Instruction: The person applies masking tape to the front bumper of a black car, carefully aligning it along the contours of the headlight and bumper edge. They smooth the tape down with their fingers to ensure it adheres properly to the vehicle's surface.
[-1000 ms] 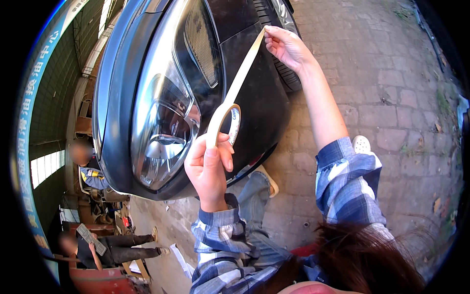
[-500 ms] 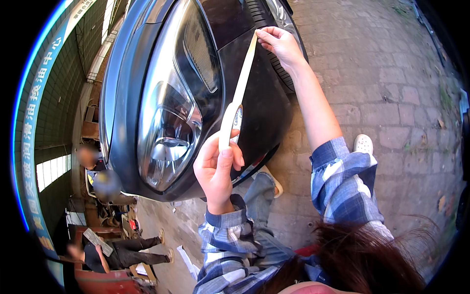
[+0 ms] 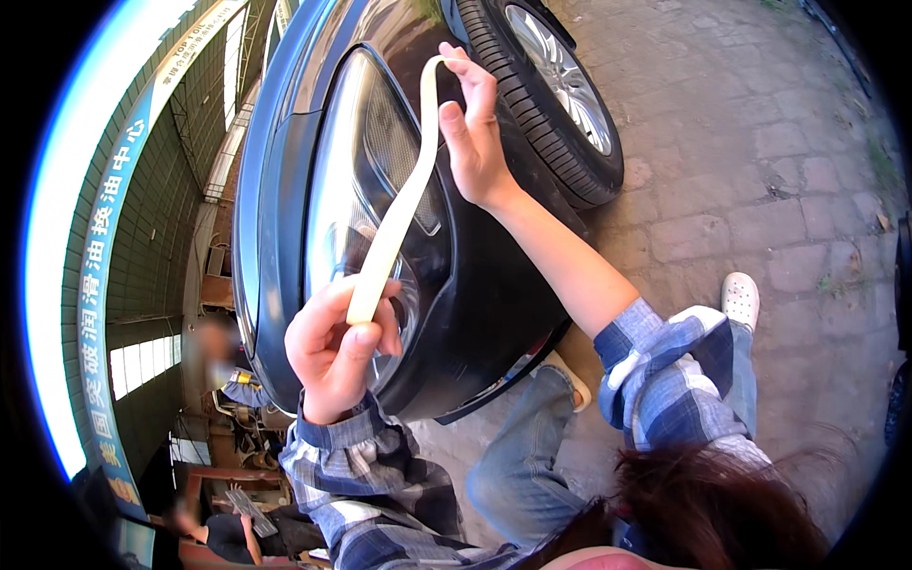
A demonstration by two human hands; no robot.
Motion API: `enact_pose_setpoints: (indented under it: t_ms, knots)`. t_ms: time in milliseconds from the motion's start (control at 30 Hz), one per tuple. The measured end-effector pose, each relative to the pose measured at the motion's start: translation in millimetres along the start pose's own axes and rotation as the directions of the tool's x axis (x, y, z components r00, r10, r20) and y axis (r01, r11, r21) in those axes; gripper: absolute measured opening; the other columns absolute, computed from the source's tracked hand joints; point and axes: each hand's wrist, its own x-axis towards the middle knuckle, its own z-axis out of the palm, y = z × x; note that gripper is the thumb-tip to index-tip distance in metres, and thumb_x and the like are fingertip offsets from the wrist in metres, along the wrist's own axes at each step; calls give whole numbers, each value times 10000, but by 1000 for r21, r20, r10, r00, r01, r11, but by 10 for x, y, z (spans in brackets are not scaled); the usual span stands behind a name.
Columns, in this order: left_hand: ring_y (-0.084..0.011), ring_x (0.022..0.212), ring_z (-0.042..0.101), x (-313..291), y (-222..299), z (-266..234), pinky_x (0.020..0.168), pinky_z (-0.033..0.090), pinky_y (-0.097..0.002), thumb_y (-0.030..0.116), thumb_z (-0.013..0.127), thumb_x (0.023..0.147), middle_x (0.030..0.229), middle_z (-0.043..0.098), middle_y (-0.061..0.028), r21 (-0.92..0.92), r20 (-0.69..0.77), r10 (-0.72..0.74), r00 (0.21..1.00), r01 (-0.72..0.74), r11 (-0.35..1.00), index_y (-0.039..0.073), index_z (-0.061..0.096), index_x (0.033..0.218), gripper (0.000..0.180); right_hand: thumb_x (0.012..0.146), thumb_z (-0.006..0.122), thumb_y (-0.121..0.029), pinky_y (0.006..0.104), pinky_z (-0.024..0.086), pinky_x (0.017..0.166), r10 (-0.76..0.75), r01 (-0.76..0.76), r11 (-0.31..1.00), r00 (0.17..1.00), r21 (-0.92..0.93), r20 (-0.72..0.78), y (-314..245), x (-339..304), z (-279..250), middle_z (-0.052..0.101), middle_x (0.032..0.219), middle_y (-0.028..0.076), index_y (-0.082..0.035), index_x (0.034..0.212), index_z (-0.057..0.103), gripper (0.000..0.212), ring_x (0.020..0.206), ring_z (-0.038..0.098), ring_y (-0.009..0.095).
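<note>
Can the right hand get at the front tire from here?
Probably yes: the tire shows close beside the right hand, nothing visible between them. The hand is at one end of the tape, though, and depth is hard to judge.

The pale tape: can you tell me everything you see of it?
The tape is a narrow, pale yellow strip that looks papery. It slants up and to the right in front of a headlight, gently bowed, curling over at its top. The left hand has its lower end in its grip; the top meets the right hand's fingertips. Whether it touches the car is unclear.
</note>
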Motion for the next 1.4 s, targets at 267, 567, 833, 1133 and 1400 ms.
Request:
enact_pose_setpoints:
  t_ms: [267,567,833,1133,1400]
  knots:
    - [-43,662,509,696,-258,-240,615,387,-175,161,533,1028,758,596,-10,71,32,-100,994,98,993,-62,589,1245,316,1004,481,-478,413,223,1192,-73,205,771,969,-603,236,592,302,-156,340,1534,221,-36,1535,208,742,1449,301,346]
    - [-54,726,539,1865,-593,-137,709,439,-199,231,558,1028,817,639,0,113,243,67,968,-97,989,-12,638,1210,314,965,560,-279,419,306,1109,-171,125,534,985,-836,38,1198,459,-1019,477,1379,181,-3,1340,476,474,1285,425,352]
    - [-113,821,555,1374,-509,-403,940,438,-285,187,492,1050,772,545,-20,60,61,-31,998,27,998,-93,524,1310,383,1002,536,-225,284,496,830,608,-495,722,787,483,-102,753,256,-1270,633,1045,44,-46,1058,611,202,944,607,125]
    - [-106,714,483,729,-596,-616,1092,351,-380,304,582,1001,584,500,29,-40,72,-87,994,90,995,-1,659,1098,330,945,693,-198,237,483,706,666,-634,732,744,248,-62,799,104,-887,633,866,4,-33,974,631,178,780,570,72]
    - [-141,536,615,698,-611,-623,570,451,-233,270,683,942,709,667,-101,-58,148,-100,984,110,992,-74,667,1013,351,965,670,-198,217,430,668,697,-677,714,712,177,-85,794,94,-888,607,833,-20,-19,1005,647,184,729,506,51]
